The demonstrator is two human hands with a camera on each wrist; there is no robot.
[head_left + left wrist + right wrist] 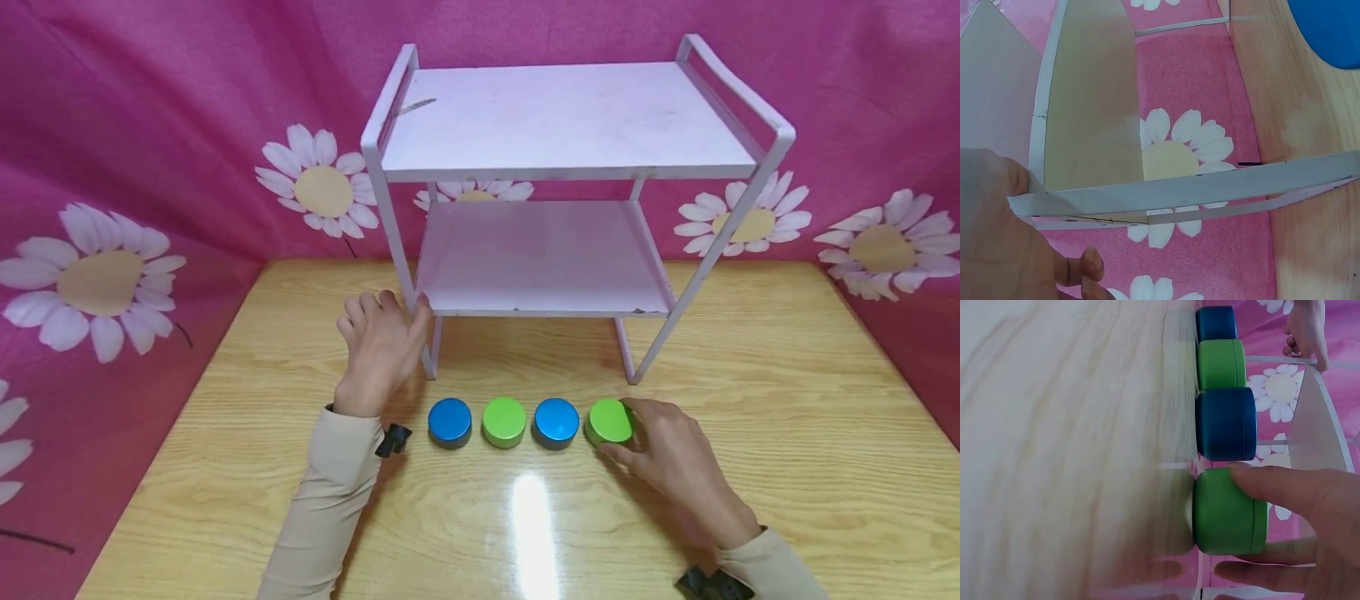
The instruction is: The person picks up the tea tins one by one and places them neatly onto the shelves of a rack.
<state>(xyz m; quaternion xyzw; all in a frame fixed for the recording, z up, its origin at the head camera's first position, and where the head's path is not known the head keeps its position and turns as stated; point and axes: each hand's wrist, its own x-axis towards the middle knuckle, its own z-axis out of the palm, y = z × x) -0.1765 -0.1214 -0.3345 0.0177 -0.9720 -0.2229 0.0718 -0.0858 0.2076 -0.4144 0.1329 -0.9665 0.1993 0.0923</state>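
Observation:
My right hand (675, 454) holds a lime-green round lidded container (609, 420) at the right end of a row, thumb on one side and fingers on the other. The container stands upright on the wooden table. Beside it in the row are a blue container (556, 421), another green one (504, 420) and another blue one (450, 420). Farther back, my left hand (378, 346) is at the left front leg of a white two-tier shelf rack (555, 125). Its thumb hooks round the leg near the lower shelf, and the other fingers curl loosely outside it.
The rack's lower shelf (543, 258) sits behind the row, and its right front leg (675, 312) comes down near the held container. A pink curtain (247, 50) with white daisies hangs behind and along both sides of the table (247, 400).

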